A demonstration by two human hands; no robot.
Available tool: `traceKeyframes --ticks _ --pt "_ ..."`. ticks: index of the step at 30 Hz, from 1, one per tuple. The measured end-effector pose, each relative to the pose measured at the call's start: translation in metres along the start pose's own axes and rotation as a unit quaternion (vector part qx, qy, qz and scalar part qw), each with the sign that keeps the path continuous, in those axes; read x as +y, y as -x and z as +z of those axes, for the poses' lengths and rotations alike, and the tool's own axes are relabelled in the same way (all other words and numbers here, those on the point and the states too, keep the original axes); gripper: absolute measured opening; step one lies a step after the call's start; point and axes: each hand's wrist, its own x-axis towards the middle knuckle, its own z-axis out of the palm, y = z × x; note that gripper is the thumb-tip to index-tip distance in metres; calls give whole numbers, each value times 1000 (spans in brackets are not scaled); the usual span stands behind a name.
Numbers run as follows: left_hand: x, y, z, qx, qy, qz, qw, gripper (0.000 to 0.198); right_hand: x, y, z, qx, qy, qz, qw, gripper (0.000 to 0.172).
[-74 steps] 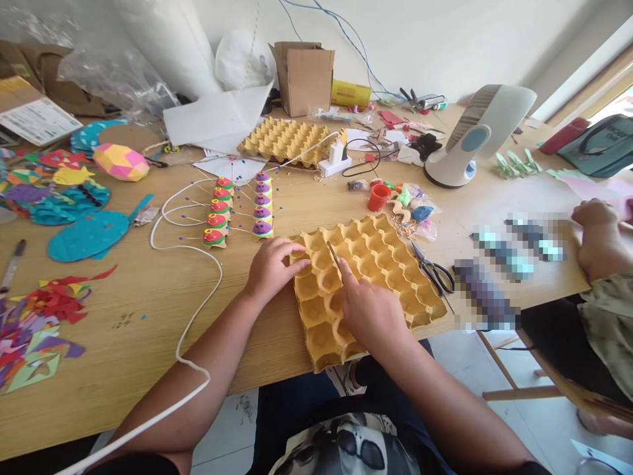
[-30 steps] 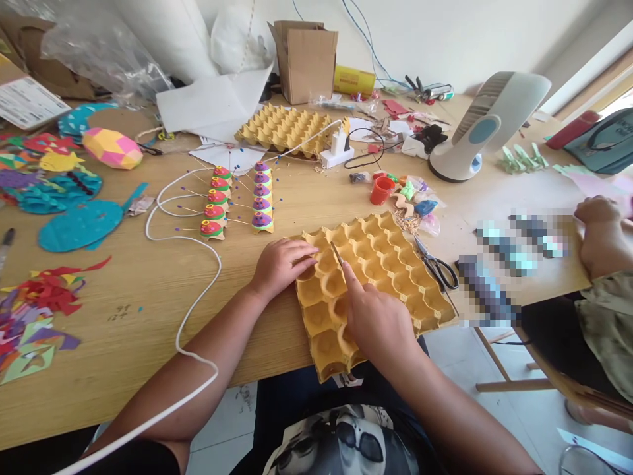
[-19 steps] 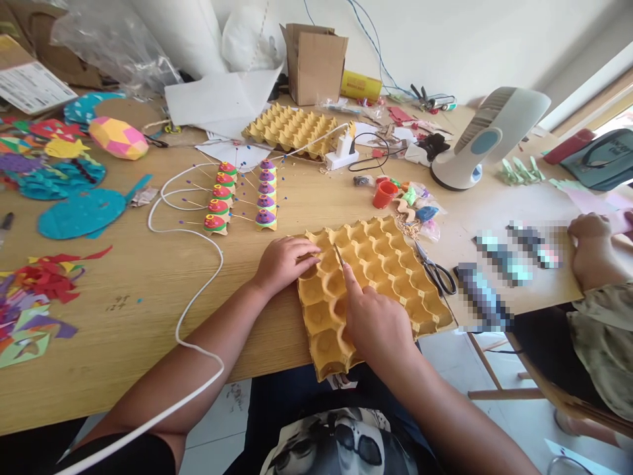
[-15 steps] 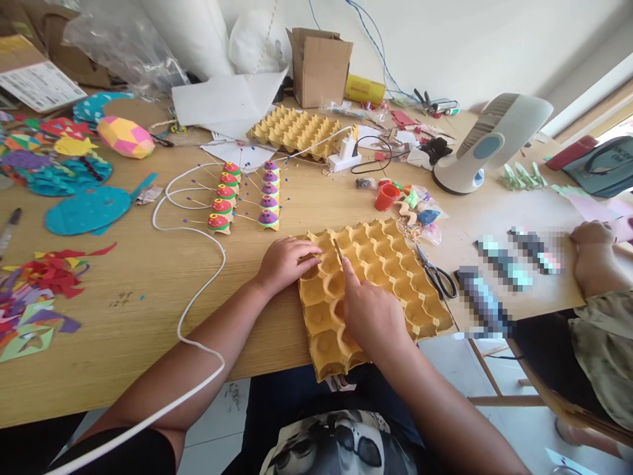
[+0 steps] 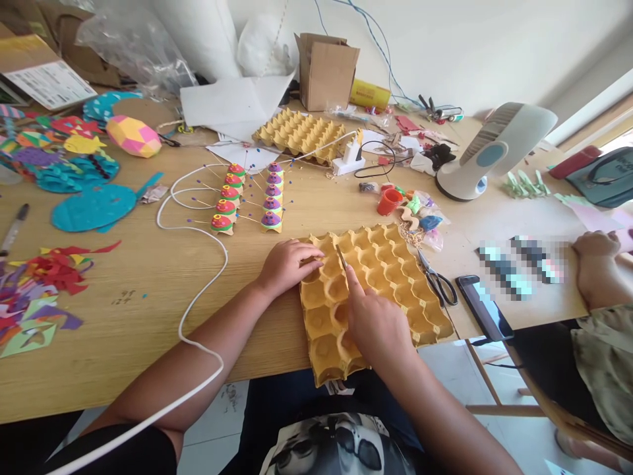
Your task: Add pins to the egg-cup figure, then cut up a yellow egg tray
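Observation:
A yellow cardboard egg tray point(image 5: 390, 254) lies at the table's front edge, its near corner jutting over. My left hand point(image 5: 291, 265) grips its far left corner, fingers curled over the outer cups. In my right hand point(image 5: 378, 323) is a slim knife point(image 5: 341, 254), its handle mostly hidden in the fist. The index finger stretches along the knife, and the blade tip touches the tray between two rows of cups near the far edge. Scissors point(image 5: 440, 280) with black handles rest against the tray's right side.
Red-green caterpillars point(image 5: 229, 192) and purple ones point(image 5: 273, 191) made from egg cups stand beyond my left hand. A white cable point(image 5: 205, 300) crosses my left arm. Rightward are a phone point(image 5: 484, 307), a fan point(image 5: 489, 155) and another person's arm point(image 5: 601, 270). A second egg tray point(image 5: 301, 132) lies behind.
The knife and my right hand have shifted very slightly toward me along the tray. My left hand keeps its hold. The view has moved a little.

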Motion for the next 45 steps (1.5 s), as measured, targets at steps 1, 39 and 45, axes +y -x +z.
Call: traceKeyframes --ticks 1,39,45 --pt "0 0 0 0 -1 1 1000 27 1 3 1 -5 3 -3 1000 76" --pt "-4 -1 0 25 4 30 999 22 7 10 10 28 -78 5 997 65" --pt "-3 -1 0 26 3 31 999 22 5 10 12 42 -78 8 996 64"
